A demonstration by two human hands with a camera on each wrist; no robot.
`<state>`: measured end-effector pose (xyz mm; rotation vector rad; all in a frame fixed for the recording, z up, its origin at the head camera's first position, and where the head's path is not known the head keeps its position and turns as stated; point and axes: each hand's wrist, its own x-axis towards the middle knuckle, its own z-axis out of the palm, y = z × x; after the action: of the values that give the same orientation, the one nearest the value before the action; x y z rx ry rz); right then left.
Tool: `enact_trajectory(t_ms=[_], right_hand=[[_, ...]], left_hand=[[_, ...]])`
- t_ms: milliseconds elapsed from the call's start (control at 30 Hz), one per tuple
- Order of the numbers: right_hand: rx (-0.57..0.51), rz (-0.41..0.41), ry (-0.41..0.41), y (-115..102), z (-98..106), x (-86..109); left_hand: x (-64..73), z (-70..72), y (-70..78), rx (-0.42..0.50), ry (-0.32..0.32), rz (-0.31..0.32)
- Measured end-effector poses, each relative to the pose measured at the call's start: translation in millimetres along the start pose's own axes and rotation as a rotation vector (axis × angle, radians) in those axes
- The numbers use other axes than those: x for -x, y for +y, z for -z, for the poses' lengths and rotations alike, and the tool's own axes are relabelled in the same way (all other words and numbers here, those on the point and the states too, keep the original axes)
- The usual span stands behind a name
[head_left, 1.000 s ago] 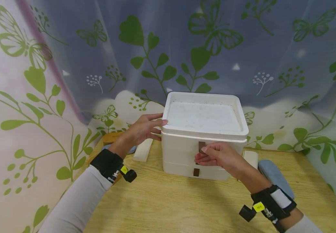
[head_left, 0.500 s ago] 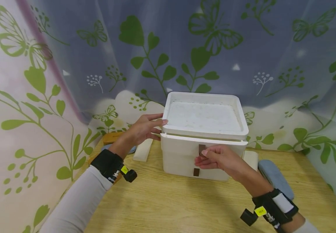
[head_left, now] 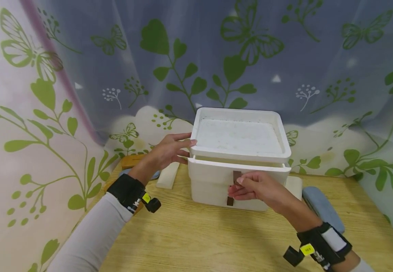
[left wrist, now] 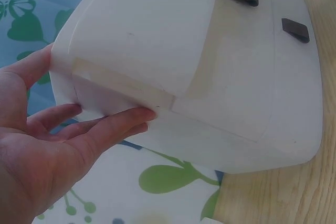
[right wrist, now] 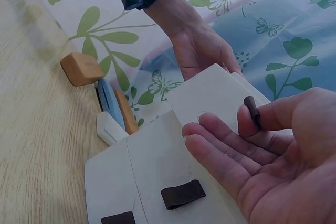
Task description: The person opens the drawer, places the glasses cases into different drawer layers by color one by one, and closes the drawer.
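A white drawer box (head_left: pixel 240 138) with a recessed top stands on the wooden table; its top drawer (head_left: pixel 213 168) is pulled partly out, leaving a narrow gap under the lid. My right hand (head_left: pixel 255 189) pinches that drawer's brown pull tab (right wrist: pixel 252 111) between thumb and forefinger, the other fingers loosely bent below. Two more brown tabs (right wrist: pixel 182 194) show lower on the front in the right wrist view. My left hand (head_left: pixel 169 151) rests against the box's left side with extended fingers (left wrist: pixel 113 129), thumb at the rim. The drawer's inside is mostly hidden.
Left of the box lie an orange-brown case (right wrist: pixel 83 68), a blue case (right wrist: pixel 110 100) and a white block (head_left: pixel 167 175). On the right are a white case (head_left: pixel 294 186) and a blue-grey case (head_left: pixel 323 209). A patterned curtain (head_left: pixel 196 56) hangs close behind the box.
The top drawer has slid out toward me from shut to partly open, drawn by the tab in my right hand. My left hand has stayed at the box's side.
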<state>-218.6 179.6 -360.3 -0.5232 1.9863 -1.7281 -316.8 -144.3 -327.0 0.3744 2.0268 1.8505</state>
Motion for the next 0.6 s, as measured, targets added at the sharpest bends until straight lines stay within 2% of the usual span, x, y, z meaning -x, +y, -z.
enact_trajectory(t_ms=[600], right_hand=[[0.019, -0.02, -0.001, -1.7, -11.1, 13.7]], left_hand=[[-1.6, -1.3, -1.0, 0.002, 0.015, 0.002]])
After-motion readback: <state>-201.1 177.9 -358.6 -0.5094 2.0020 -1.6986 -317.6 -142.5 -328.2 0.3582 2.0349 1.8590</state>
